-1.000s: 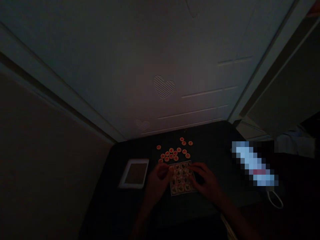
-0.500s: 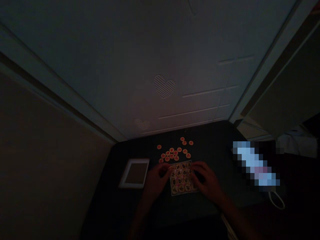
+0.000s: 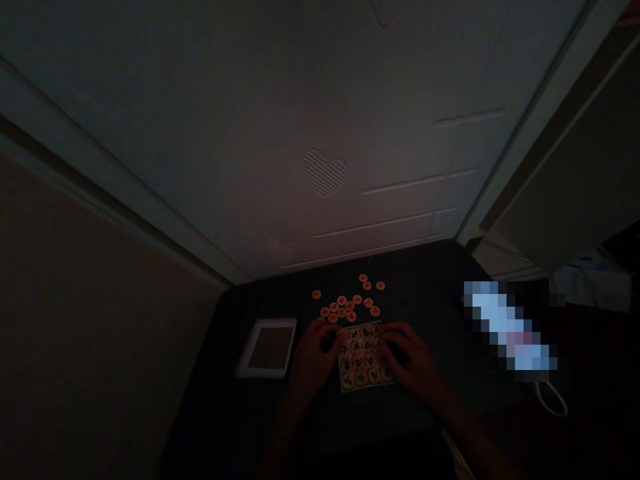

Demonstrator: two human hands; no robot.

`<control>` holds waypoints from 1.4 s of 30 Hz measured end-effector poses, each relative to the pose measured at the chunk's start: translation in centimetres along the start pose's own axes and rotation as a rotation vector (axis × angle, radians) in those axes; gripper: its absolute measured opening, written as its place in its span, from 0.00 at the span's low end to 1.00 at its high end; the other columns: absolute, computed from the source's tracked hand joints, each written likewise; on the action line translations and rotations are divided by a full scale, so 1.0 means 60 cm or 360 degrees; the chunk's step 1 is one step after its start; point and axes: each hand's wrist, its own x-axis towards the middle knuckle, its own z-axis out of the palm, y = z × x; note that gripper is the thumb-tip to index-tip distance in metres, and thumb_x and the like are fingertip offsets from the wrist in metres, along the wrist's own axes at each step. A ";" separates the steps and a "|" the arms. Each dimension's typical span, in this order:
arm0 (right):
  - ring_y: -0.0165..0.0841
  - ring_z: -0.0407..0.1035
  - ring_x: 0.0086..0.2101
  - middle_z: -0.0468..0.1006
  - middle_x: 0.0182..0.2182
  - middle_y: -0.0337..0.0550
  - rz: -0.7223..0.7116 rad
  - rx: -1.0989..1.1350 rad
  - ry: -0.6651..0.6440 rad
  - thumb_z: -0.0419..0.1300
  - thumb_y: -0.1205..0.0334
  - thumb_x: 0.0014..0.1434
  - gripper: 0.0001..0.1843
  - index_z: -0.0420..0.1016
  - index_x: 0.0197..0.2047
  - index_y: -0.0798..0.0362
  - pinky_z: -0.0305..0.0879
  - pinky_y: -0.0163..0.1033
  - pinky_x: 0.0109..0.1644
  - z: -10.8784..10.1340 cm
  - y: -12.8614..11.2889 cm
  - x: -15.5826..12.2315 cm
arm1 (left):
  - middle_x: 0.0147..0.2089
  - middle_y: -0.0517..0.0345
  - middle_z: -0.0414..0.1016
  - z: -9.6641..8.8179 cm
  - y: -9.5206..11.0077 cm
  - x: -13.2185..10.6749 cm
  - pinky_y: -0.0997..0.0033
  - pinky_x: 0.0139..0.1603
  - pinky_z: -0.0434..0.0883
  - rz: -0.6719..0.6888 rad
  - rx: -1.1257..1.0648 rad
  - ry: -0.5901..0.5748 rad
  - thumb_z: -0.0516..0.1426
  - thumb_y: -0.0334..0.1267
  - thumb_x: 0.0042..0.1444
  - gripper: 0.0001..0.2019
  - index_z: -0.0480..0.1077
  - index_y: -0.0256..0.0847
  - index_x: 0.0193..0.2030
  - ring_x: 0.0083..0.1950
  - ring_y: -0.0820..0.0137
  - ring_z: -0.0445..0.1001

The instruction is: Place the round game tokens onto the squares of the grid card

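Note:
A shallow square box [image 3: 367, 387] lies on the dark tabletop, filled with rows of round Chinese chess pieces [image 3: 359, 361] marked in black. My left hand [image 3: 316, 355] is curled at its left edge, thumb and fingertips on the rim and outermost pieces. On the opposite side, my right hand [image 3: 409, 357] grips the right edge in the same way, its fingers covering some pieces there. Just beyond the box, several loose Chinese chess pieces with red characters [image 3: 342, 312] lie flat in a scattered group.
To the left of my hands lies a shallow white-rimmed tray or lid [image 3: 291, 347]. A bright pixelated object [image 3: 510, 327] is at the table's right side, with a white cord loop [image 3: 553, 401] below it. A pale panel with embossed hearts [image 3: 325, 173] rises behind the dark table [image 3: 425, 280]. The light is dim.
The view has shifted very slightly. Both hands stay at the sides of the box, and the pieces show no clear movement.

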 end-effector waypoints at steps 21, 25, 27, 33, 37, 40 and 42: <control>0.40 0.73 0.51 0.75 0.51 0.48 0.0017 -0.0004 0.0037 0.60 0.61 0.65 0.12 0.77 0.51 0.45 0.73 0.48 0.56 0.002 0.001 0.000 | 0.44 0.56 0.76 0.020 0.000 -0.005 0.63 0.46 0.74 -0.0003 -0.0027 0.0129 0.55 0.45 0.64 0.09 0.74 0.47 0.44 0.44 0.65 0.76; 0.40 0.73 0.51 0.75 0.51 0.47 0.0033 0.0004 0.0039 0.59 0.61 0.65 0.13 0.77 0.52 0.45 0.73 0.48 0.57 0.001 0.001 -0.001 | 0.48 0.55 0.76 0.024 0.002 -0.008 0.60 0.49 0.75 0.0013 0.0017 0.0136 0.59 0.46 0.61 0.11 0.73 0.47 0.48 0.46 0.63 0.77; 0.40 0.73 0.51 0.75 0.51 0.47 0.0042 -0.0003 0.0032 0.59 0.61 0.65 0.13 0.77 0.52 0.45 0.73 0.48 0.57 -0.001 0.000 0.000 | 0.49 0.55 0.76 0.028 0.000 -0.009 0.58 0.53 0.74 0.0024 0.0052 0.0132 0.60 0.45 0.60 0.11 0.74 0.48 0.48 0.50 0.62 0.77; 0.40 0.73 0.51 0.75 0.51 0.48 0.0057 -0.0026 0.0052 0.59 0.60 0.65 0.11 0.77 0.50 0.46 0.73 0.48 0.56 -0.002 -0.005 0.001 | 0.51 0.54 0.78 0.039 -0.011 -0.011 0.51 0.62 0.68 0.0020 0.0115 0.0192 0.59 0.44 0.60 0.10 0.75 0.48 0.47 0.60 0.57 0.72; 0.40 0.73 0.51 0.75 0.51 0.48 0.0070 -0.0016 0.0047 0.59 0.60 0.66 0.12 0.77 0.51 0.46 0.73 0.48 0.56 -0.002 -0.006 0.002 | 0.49 0.54 0.79 0.037 -0.009 -0.014 0.52 0.59 0.70 0.0031 0.0094 0.0197 0.59 0.44 0.60 0.11 0.74 0.48 0.48 0.57 0.57 0.74; 0.41 0.73 0.50 0.76 0.50 0.48 0.0059 -0.0012 0.0049 0.59 0.61 0.65 0.12 0.78 0.51 0.45 0.73 0.49 0.56 -0.002 -0.006 0.003 | 0.48 0.55 0.79 0.035 -0.006 -0.014 0.53 0.58 0.70 0.0021 0.0061 0.0186 0.60 0.44 0.60 0.11 0.74 0.48 0.48 0.55 0.58 0.75; 0.41 0.73 0.50 0.76 0.50 0.48 0.0051 -0.0007 0.0050 0.59 0.61 0.65 0.12 0.78 0.51 0.45 0.74 0.49 0.55 -0.003 -0.006 0.003 | 0.48 0.55 0.79 0.034 -0.006 -0.014 0.54 0.57 0.71 0.0029 0.0044 0.0183 0.60 0.43 0.59 0.10 0.74 0.48 0.46 0.52 0.59 0.76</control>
